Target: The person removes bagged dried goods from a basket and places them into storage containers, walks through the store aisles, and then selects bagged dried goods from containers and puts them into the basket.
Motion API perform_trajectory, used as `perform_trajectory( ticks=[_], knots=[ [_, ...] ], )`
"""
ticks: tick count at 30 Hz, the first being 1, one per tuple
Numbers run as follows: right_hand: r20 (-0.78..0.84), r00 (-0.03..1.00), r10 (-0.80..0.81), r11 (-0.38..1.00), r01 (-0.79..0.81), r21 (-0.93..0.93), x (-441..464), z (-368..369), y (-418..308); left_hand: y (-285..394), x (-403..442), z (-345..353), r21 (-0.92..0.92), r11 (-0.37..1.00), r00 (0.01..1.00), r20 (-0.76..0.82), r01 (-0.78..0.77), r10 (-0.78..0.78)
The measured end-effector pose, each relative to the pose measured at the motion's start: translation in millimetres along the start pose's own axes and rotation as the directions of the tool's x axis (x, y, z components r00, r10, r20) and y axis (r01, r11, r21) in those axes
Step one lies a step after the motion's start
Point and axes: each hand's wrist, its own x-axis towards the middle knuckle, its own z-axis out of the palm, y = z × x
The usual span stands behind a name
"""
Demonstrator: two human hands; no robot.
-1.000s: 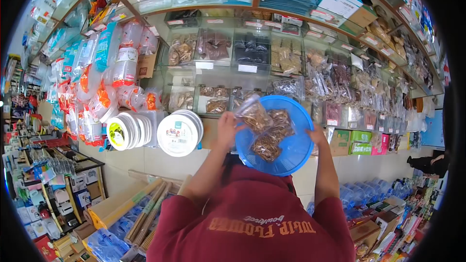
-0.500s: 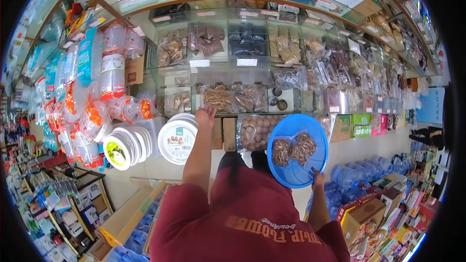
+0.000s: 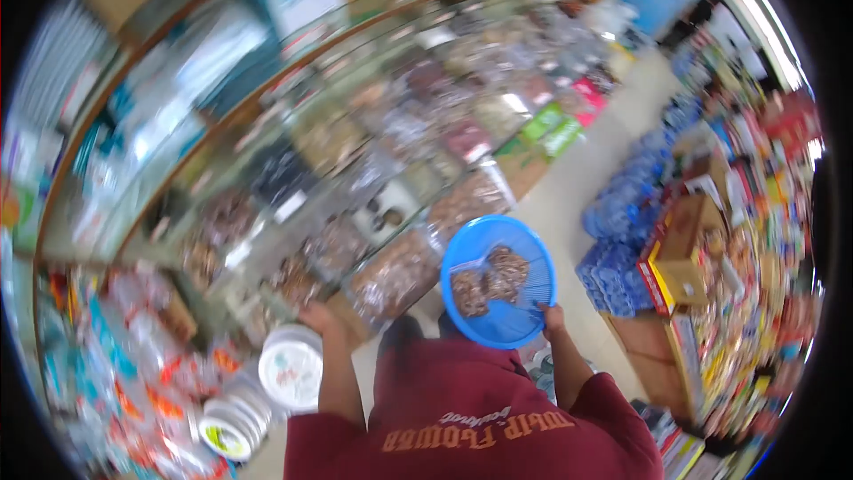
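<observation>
My right hand (image 3: 554, 321) is closed on the rim of a round blue plastic basket (image 3: 458, 307) with slotted sides, held in front of my body. Two clear bags of brown dried food (image 3: 506, 272) lie inside it. My left hand (image 3: 322, 319) is at the front edge of the shelf, close to a bag of brown dried goods (image 3: 296, 281). Blur smears its fingers, so whether they touch anything is unclear. Just below that hand stands a stack of white round lidded containers (image 3: 291, 375).
Glass-fronted shelves (image 3: 267, 89) with bagged dried goods run up to the right. Packs of plastic cups (image 3: 142, 338) crowd the lower left. On the right, blue-wrapped water bottles (image 3: 613, 271) and an open cardboard box (image 3: 689, 249) border the pale aisle floor (image 3: 569, 204).
My view has turned right, with the shelves now slanting and blurred. My left hand is no longer on the bag in the shelf bin. The basket remains in my right hand.
</observation>
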Motion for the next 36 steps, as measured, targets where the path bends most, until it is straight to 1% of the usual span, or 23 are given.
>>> perform_trajectory(
  ticks=[1,2,4,5,7,9,11,12,13,15,17,18,20,21,23,24,26,29,30,32,33,35,36],
  knots=[
    [0.015,1.000,-0.025,0.999,0.024,0.021,2,-3,-1,75,-33,12,0.022,0.974,0.973,-0.058,0.225,-0.223],
    [-0.019,0.999,-0.045,0.996,0.046,0.074,7,-6,-5,58,-43,17,0.137,0.972,0.981,-0.033,0.193,-0.191],
    [-0.003,1.000,-0.020,1.000,0.020,-0.010,19,-11,-18,91,-77,37,0.048,0.991,0.984,0.123,0.123,-0.128],
    [-0.011,1.000,-0.025,0.999,0.026,0.022,23,-13,-31,93,-84,50,0.039,0.994,0.984,0.146,0.100,-0.105],
    [0.046,0.995,-0.085,0.991,0.090,-0.097,32,-25,-62,95,-100,74,0.113,0.988,0.846,0.511,0.109,-0.152],
    [0.076,0.991,-0.112,0.982,0.122,-0.141,42,-35,-92,124,-125,110,0.051,0.994,0.749,0.654,0.097,-0.107],
    [0.170,0.960,-0.224,0.938,0.259,-0.229,53,-45,-119,166,-149,156,-0.044,0.990,0.594,0.803,0.130,-0.042],
    [0.161,0.960,-0.228,0.941,0.260,-0.216,61,-49,-127,198,-165,178,-0.098,0.995,0.511,0.856,0.019,0.075],
    [0.222,0.938,-0.265,0.899,0.324,-0.296,69,-51,-137,235,-184,200,-0.166,0.983,0.413,0.892,-0.083,0.185],
    [0.275,0.912,-0.306,0.844,0.393,-0.364,82,-55,-160,296,-224,245,-0.167,0.949,0.277,0.930,-0.268,0.242],
    [0.350,0.878,-0.326,0.754,0.464,-0.464,90,-59,-178,323,-261,297,-0.248,0.852,0.147,0.925,-0.460,0.349],
    [0.341,0.878,-0.337,0.755,0.468,-0.460,98,-63,-183,328,-279,323,-0.262,0.848,0.137,0.923,-0.461,0.359],
    [0.421,0.829,-0.367,0.678,0.548,-0.489,115,-70,-192,332,-311,366,-0.280,0.833,-0.119,0.960,-0.478,0.254],
    [0.415,0.827,-0.379,0.678,0.554,-0.484,118,-75,-197,334,-324,376,-0.293,0.827,-0.127,0.956,-0.480,0.265],
    [0.439,0.840,-0.319,0.688,0.524,-0.502,120,-90,-208,332,-347,390,-0.067,0.769,-0.214,0.972,-0.636,-0.092],
    [0.431,0.841,-0.327,0.689,0.524,-0.500,123,-97,-211,324,-356,398,-0.078,0.766,-0.222,0.971,-0.638,-0.086],
    [0.410,0.842,-0.350,0.668,0.532,-0.521,134,-111,-207,297,-372,415,-0.044,0.420,-0.135,0.973,-0.907,-0.189],
    [0.361,0.855,-0.371,0.674,0.516,-0.530,145,-132,-213,294,-397,438,-0.089,0.349,-0.131,0.986,-0.933,-0.101],
    [0.349,0.861,-0.370,0.681,0.507,-0.529,148,-140,-218,298,-400,452,-0.101,0.347,-0.146,0.984,-0.932,-0.105],
    [0.321,0.875,-0.362,0.665,0.483,-0.569,159,-156,-234,307,-404,494,-0.232,0.480,-0.359,0.914,-0.846,-0.189],
    [0.310,0.881,-0.359,0.670,0.474,-0.571,165,-163,-244,310,-412,511,-0.241,0.482,-0.370,0.909,-0.842,-0.192],
    [0.332,0.866,-0.374,0.666,0.500,-0.554,183,-174,-267,311,-424,548,-0.153,0.760,-0.460,0.863,-0.632,-0.209],
    [0.323,0.869,-0.375,0.668,0.495,-0.556,194,-177,-276,307,-430,565,-0.158,0.761,-0.468,0.859,-0.629,-0.208]
  ],
)
